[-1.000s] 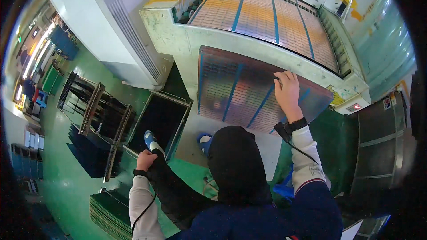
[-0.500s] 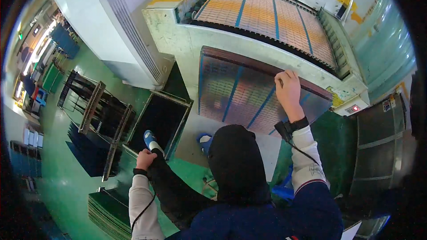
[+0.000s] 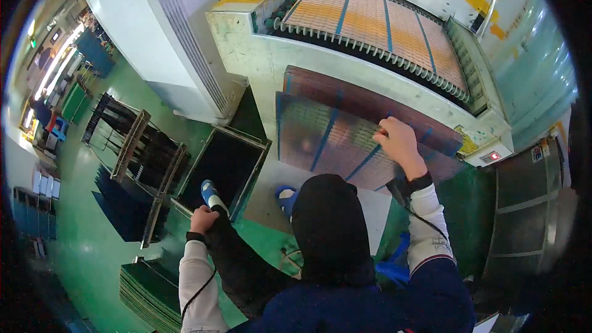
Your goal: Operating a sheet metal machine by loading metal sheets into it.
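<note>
In front of the roller machine [image 3: 265,49], the right hand [image 3: 398,143] pinches the upper edge of the front panel [image 3: 336,139], seemingly to part it from the rear panel [image 3: 351,105], while the left hand [image 3: 203,219] curls separately on the trouser leg [image 3: 243,256], the next move likely calling for steady edge control.

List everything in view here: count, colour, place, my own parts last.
Boxy roller machine: one, pale green, upper right
Flat striped panel: at least one, coppery, atop it
Thin rectangular striped panel: one, coppery and blue, centre
Matching leaning panel: at least one, coppery, just behind
Tall boxy cabinet: one, white, upper left
Metal-framed trolley: one, dark, left of centre
Slotted racks: some, dark, left
Stacked boards: many, dark green, lower left
Framed metal unit: one, grey, right
Slippers: two, blue, near centre
Right hand: one, bare, on centre panel's upper edge
Left hand: one, bare, on leg
</note>
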A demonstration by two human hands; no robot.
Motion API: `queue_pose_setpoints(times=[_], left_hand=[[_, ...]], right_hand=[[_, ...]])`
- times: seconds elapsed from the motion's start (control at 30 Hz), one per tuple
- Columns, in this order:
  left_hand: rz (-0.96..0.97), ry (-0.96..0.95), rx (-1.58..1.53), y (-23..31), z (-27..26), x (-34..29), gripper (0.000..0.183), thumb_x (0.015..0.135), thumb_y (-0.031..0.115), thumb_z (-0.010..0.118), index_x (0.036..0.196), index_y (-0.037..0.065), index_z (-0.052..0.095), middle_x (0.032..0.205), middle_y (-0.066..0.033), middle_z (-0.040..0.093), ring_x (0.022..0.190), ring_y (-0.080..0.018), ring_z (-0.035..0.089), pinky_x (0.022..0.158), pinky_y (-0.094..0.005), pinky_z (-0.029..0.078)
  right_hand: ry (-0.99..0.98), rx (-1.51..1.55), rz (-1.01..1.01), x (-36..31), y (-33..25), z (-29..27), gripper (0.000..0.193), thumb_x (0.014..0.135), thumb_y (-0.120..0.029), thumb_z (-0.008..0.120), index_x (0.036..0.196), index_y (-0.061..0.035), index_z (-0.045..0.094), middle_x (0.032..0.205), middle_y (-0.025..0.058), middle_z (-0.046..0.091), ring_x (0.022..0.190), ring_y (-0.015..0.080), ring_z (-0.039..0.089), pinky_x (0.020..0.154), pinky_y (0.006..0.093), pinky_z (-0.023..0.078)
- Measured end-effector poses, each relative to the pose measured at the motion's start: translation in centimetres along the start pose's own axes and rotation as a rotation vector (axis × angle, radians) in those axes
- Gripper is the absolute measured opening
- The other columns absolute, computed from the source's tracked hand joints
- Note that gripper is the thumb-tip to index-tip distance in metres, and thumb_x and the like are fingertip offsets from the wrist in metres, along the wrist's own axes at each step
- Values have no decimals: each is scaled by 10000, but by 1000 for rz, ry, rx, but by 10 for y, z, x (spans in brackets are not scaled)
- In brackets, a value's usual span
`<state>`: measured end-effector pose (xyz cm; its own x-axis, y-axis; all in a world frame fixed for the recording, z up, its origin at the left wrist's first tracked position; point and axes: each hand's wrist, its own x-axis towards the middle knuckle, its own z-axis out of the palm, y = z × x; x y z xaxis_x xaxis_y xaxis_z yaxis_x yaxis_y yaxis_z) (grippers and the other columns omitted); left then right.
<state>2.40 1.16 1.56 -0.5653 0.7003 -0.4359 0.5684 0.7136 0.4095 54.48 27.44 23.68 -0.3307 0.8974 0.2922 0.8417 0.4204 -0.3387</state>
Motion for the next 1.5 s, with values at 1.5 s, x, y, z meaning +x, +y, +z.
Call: queue_pose_setpoints(times=[1.5], left_hand=[[7, -2, 1, 3, 4, 3, 350, 725, 323, 611, 931, 52, 695, 948, -194, 695, 937, -388, 650, 850, -449, 512]], right_hand=[[-78, -85, 26, 3, 8, 5, 242, 746, -265, 730, 793, -64, 605, 805, 102, 610, 812, 340, 617, 686, 433, 471]])
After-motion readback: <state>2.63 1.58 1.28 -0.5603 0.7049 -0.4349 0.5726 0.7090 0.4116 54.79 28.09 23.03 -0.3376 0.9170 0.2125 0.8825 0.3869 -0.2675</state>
